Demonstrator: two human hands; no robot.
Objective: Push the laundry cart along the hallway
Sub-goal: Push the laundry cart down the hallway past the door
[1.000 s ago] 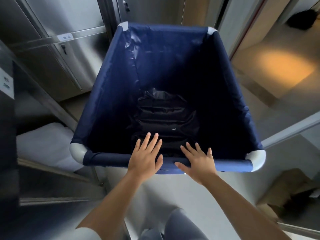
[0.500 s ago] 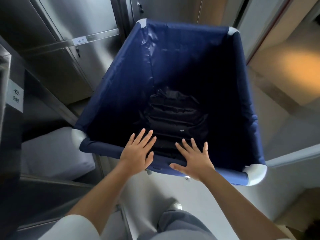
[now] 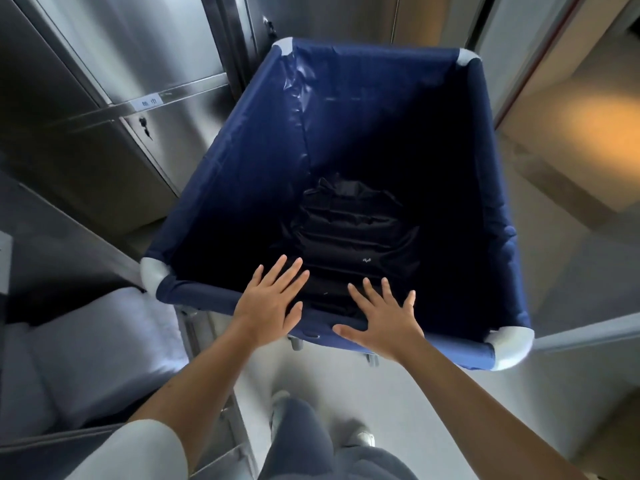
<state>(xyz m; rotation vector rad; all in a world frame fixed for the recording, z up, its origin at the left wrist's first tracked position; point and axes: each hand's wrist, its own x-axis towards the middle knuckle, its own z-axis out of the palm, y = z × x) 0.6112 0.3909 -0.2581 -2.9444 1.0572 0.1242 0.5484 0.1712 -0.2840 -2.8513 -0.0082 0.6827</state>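
Directly ahead of my fingers, the laundry cart [image 3: 242, 174] is standing with its near rim bar [image 3: 214, 296] running crosswise under both palms, and its length is reaching away from me toward the far corners. I am pressing my left hand [image 3: 268, 306] and my right hand [image 3: 384, 322] flat on that bar, fingers [image 3: 294, 275] spread apart and pointing forward over the opening, clamped on nothing. The left hand is sitting near the middle of the bar; the right hand is lying just beside it, toward the right corner cap [image 3: 512, 346]. Both hands are equally near, so I judge that the push must go straight along the cart's long axis, with even pressure, to keep it from yawing.

Inside the blue liner, a dark bundle [image 3: 349, 233] is lying on the bottom, just beyond my fingertips. To the left, the cart is passing close beside steel cabinets [image 3: 114, 98] and a shelf of white linens [image 3: 86, 344]; whether the left corner cap [image 3: 154, 273] is touching them I cannot tell. To the right, the floor [image 3: 571, 265] is opening out.

Compared with one second ago, the cart is angled more to the right, its far end has swung toward the open floor, and the cabinets are filling more of the left side. My hands are keeping the same flat placement.
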